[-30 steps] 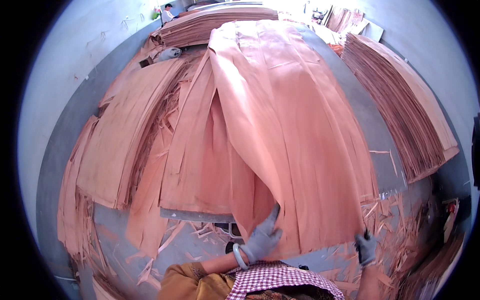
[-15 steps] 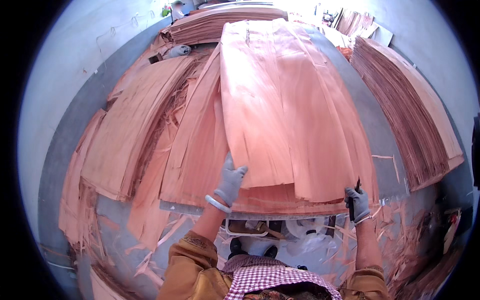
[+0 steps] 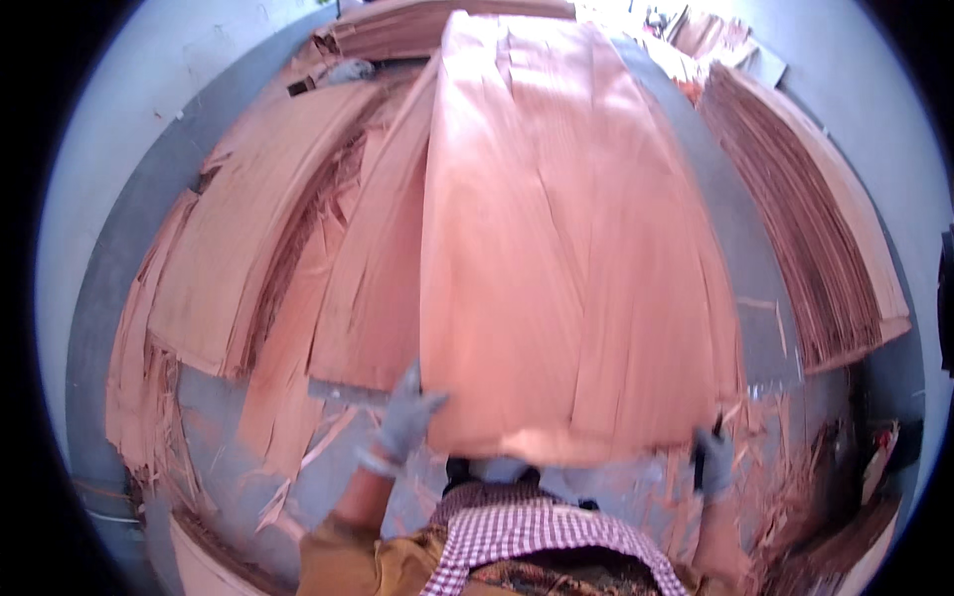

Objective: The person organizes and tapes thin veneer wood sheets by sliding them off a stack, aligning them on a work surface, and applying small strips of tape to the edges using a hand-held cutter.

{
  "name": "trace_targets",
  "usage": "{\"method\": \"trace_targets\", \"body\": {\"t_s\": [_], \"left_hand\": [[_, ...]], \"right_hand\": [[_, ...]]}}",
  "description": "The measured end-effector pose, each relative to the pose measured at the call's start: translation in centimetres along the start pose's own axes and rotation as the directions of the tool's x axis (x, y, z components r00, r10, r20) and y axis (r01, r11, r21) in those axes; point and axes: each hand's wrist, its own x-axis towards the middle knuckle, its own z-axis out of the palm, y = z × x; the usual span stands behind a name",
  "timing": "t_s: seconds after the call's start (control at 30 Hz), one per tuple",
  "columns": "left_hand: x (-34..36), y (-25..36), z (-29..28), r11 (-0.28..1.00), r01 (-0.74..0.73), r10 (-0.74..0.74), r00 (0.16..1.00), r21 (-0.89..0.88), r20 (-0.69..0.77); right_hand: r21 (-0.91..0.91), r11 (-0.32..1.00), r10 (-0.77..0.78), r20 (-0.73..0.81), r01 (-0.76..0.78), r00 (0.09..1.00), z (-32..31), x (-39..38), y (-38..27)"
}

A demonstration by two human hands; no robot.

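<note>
A large pinkish wood veneer sheet (image 3: 507,298) spreads over the stack in front of me, its near edge hanging past the stack toward my apron. My left hand (image 3: 400,422), in a grey glove with a pale band at the wrist, grips the sheet's left edge close to the near corner, thumb on top. At the near right corner is my right hand (image 3: 715,472), also gloved in grey and closed round a slim black knife-like tool (image 3: 702,459). Motion blurs both hands, so whether the right fingers also pinch the sheet is unclear.
Veneer stacks lie to the left (image 3: 253,209) and to the right (image 3: 800,219), with another pile (image 3: 397,35) at the far end. Torn veneer strips (image 3: 785,447) litter the grey floor. A grey bundle (image 3: 348,72) rests at the far left.
The veneer sheet has come toward me and now covers the stack's near edge. My left hand has moved nearer and leftward with it; my right hand has come nearer, still holding the black tool.
</note>
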Motion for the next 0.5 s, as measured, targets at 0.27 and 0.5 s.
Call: {"method": "trace_targets", "body": {"t_s": [0.27,0.5], "left_hand": [[12.3,8.7,9.0,0.865,-0.458,0.442,0.889,-0.205,-0.12],[12.2,15.1,19.6,0.932,-0.343,0.349,0.936,0.12,-0.036]], "right_hand": [[-0.054,0.996,0.074,0.087,-0.07,0.993,0.6,10.7,-5.3],[-0.094,0.995,-0.008,0.048,0.013,0.999,-1.9,11.2,-5.0]]}}
